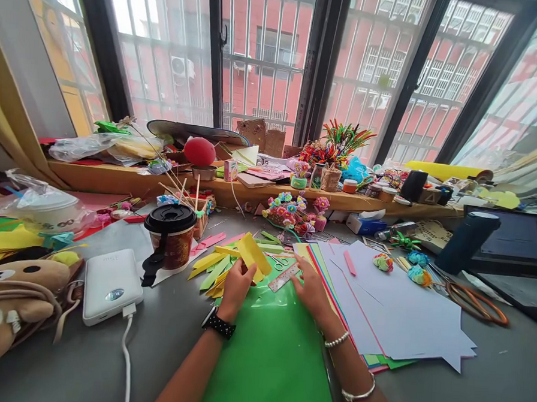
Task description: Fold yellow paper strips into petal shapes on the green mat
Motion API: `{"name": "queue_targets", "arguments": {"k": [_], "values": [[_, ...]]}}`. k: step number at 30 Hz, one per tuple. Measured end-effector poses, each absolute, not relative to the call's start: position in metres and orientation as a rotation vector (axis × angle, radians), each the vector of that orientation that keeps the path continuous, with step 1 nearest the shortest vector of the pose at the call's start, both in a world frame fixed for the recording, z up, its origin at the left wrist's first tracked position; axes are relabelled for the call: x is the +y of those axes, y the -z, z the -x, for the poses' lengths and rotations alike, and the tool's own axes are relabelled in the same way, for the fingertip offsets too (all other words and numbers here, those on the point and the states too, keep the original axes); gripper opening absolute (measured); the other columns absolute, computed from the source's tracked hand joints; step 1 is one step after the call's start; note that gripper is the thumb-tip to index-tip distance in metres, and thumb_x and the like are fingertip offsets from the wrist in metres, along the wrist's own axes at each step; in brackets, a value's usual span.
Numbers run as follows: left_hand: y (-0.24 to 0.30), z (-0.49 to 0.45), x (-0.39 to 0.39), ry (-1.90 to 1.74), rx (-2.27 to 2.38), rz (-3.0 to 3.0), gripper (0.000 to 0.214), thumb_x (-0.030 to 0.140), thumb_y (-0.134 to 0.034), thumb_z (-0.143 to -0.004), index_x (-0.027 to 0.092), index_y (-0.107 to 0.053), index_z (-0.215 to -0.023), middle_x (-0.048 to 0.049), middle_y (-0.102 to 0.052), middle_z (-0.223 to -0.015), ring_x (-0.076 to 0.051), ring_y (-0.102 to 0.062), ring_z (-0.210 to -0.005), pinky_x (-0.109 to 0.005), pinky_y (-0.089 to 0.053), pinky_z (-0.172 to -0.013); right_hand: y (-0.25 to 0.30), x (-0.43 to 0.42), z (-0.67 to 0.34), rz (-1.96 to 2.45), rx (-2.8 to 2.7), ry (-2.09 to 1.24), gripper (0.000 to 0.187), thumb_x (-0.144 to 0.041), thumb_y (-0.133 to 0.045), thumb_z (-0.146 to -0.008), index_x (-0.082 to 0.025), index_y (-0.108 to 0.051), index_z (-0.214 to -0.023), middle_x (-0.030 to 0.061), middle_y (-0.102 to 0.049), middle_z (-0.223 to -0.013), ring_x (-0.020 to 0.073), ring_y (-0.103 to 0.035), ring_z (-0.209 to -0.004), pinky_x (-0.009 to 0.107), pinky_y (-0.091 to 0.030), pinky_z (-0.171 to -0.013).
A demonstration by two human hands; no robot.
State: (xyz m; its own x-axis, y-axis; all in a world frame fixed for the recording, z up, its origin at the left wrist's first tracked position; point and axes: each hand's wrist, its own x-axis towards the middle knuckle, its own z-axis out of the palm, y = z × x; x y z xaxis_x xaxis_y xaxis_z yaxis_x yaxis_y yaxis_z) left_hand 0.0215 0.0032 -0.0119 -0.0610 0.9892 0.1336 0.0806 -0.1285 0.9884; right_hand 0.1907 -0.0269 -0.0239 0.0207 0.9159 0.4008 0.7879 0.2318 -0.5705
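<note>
My left hand (239,283), with a dark watch on the wrist, is closed on a folded yellow paper strip (253,255) held up off the desk. A short patterned ruler (284,277) is pinched in my right hand (310,285), tilted above a glossy green sheet (278,357). Small scissors (279,263) lie just beyond the ruler, partly covered. Left of my left hand is a loose pile of yellow and green paper strips (215,273).
White and coloured paper sheets (407,310) lie to the right. Orange-handled scissors (481,305), a dark bottle (467,241) and a laptop (527,238) are farther right. A lidded cup (170,238), a white power bank (112,286) and a plush bear (21,290) stand left.
</note>
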Motion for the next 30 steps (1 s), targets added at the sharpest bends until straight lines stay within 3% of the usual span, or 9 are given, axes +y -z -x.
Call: {"name": "queue_targets", "arguments": {"k": [2,6,9,14,18,22,27,30], "values": [[0.012,-0.022,0.003,-1.31,1.233,-1.36,0.028,0.036,-0.054,-0.062,0.015,-0.05,-0.08,-0.0016,-0.058,-0.066,-0.014,-0.054,-0.051,-0.023,-0.041,-0.044,0.022,-0.031,-0.187,1.582,-1.935,-0.231,0.036,-0.026,-0.051,-0.073,-0.013,-0.052,-0.107,0.0126,-0.054,-0.11,0.0217,-0.048,-0.103,0.033,-0.036,-0.088],[0.014,-0.021,0.003,-1.346,1.29,-1.419,0.033,0.037,-0.054,-0.061,0.015,-0.05,-0.086,-0.0032,-0.059,-0.071,-0.014,-0.053,-0.053,-0.025,-0.042,-0.046,0.02,-0.036,-0.177,1.662,-2.012,-0.188,0.047,-0.051,-0.059,-0.061,-0.014,-0.056,-0.09,0.0113,-0.06,-0.094,0.0245,-0.053,-0.09,0.036,-0.037,-0.082],[0.016,-0.019,0.003,-1.334,1.317,-1.458,0.035,0.038,-0.054,-0.061,0.015,-0.05,-0.088,-0.0028,-0.058,-0.07,-0.015,-0.053,-0.053,-0.026,-0.042,-0.047,0.02,-0.035,-0.171,1.727,-1.987,-0.085,0.053,-0.056,-0.053,-0.063,-0.013,-0.054,-0.095,0.0123,-0.061,-0.089,0.0258,-0.054,-0.087,0.042,-0.031,-0.087],[0.016,-0.021,0.003,-1.276,1.443,-1.646,0.027,0.034,-0.05,-0.065,0.015,-0.054,-0.084,-0.004,-0.06,-0.073,-0.016,-0.053,-0.059,-0.026,-0.04,-0.055,0.019,-0.036,-0.167,1.748,-2.047,0.021,0.051,-0.046,-0.052,-0.07,-0.011,-0.05,-0.107,0.0144,-0.062,-0.091,0.0263,-0.055,-0.088,0.042,-0.026,-0.092],[0.01,-0.023,0.001,-1.109,1.661,-1.926,0.013,0.027,-0.045,-0.068,0.017,-0.054,-0.069,-0.0028,-0.059,-0.067,-0.016,-0.051,-0.061,-0.024,-0.034,-0.057,0.013,-0.04,-0.168,1.757,-2.175,0.051,0.04,-0.037,-0.049,-0.073,-0.008,-0.054,-0.1,0.0149,-0.063,-0.085,0.0263,-0.058,-0.079,0.033,-0.042,-0.072],[0.002,-0.016,-0.006,-0.889,1.819,-2.066,0.016,0.024,-0.045,-0.067,0.019,-0.05,-0.052,-0.0009,-0.052,-0.052,-0.015,-0.046,-0.051,-0.023,-0.024,-0.049,0.008,-0.041,-0.176,1.674,-2.274,0.134,0.027,-0.029,-0.043,-0.078,-0.009,-0.057,-0.09,0.014,-0.063,-0.079,0.0237,-0.06,-0.071,0.029,-0.045,-0.059],[-0.01,-0.004,-0.007,-0.707,1.715,-1.95,0.026,0.031,-0.061,-0.052,0.019,-0.045,-0.036,0.0012,-0.045,-0.038,-0.014,-0.04,-0.04,-0.024,-0.019,-0.045,0.004,-0.04,-0.195,1.572,-1.877,0.397,0.034,-0.019,-0.025,-0.085,-0.008,-0.056,-0.098,0.0133,-0.065,-0.079,0.0176,-0.061,-0.068,0.027,-0.047,-0.061],[-0.015,-0.008,0.003,-0.87,1.651,-1.872,0.015,0.031,-0.064,-0.048,0.019,-0.055,-0.049,0.0004,-0.053,-0.045,-0.015,-0.046,-0.045,-0.023,-0.023,-0.046,0.003,-0.043,-0.196,1.471,-1.682,0.492,0.035,-0.019,-0.026,-0.086,-0.008,-0.051,-0.108,0.0151,-0.062,-0.097,0.0189,-0.06,-0.081,0.03,-0.047,-0.072]]}}
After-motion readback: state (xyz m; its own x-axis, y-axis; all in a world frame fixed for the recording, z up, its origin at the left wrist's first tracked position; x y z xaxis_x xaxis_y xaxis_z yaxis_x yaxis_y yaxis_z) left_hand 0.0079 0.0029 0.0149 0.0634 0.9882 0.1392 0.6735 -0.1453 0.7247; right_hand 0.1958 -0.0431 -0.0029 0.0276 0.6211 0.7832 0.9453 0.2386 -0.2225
